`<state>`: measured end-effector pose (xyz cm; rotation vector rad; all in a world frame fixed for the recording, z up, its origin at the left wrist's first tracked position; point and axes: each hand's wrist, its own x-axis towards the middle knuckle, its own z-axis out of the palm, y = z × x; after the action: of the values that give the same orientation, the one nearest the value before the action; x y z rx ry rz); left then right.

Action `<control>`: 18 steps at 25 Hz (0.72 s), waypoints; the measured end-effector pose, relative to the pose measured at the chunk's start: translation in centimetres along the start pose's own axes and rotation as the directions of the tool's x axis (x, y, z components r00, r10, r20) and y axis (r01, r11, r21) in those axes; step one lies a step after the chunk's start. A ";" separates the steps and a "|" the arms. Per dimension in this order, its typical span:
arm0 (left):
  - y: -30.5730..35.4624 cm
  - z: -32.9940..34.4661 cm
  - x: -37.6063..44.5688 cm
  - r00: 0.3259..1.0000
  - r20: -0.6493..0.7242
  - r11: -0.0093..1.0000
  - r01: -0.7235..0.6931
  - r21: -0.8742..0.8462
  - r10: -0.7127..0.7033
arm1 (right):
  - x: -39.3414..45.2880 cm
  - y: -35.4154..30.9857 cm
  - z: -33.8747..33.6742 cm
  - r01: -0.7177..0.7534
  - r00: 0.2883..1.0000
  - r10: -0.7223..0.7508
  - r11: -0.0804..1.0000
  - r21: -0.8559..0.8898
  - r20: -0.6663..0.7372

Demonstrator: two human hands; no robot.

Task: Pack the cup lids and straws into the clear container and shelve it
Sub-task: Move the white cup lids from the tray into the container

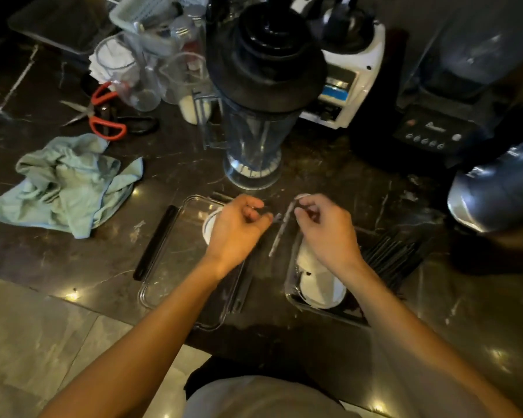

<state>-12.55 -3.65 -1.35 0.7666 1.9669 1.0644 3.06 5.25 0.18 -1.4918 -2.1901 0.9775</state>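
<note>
The left hand (239, 229) hovers with curled fingers over a clear container (175, 267), a white cup lid (209, 224) showing just under its knuckles; the right hand (326, 233) pinches a thin blurred straw (280, 233) that slants down between the two hands; beneath the right wrist lie white lids (320, 285) in a second clear tray (293, 300); dark straws (390, 254) fan out just right of that hand.

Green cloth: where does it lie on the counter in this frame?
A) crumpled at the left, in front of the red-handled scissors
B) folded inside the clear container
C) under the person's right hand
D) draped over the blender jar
A: the green cloth lies crumpled on the dark counter at the left, with the red-handled scissors just beyond it, well away from the blender jar and both hands.
</note>
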 end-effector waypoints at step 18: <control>2.0 11.3 -7.8 0.940 0.254 0.972 0.233 0.012 -0.229 | -2.3 9.4 -2.6 -0.356 0.910 0.352 0.934 -0.024 0.219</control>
<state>1.32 -4.08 -1.11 0.6106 1.7740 0.8005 12.06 6.23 -4.16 -1.8997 -2.0838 1.3294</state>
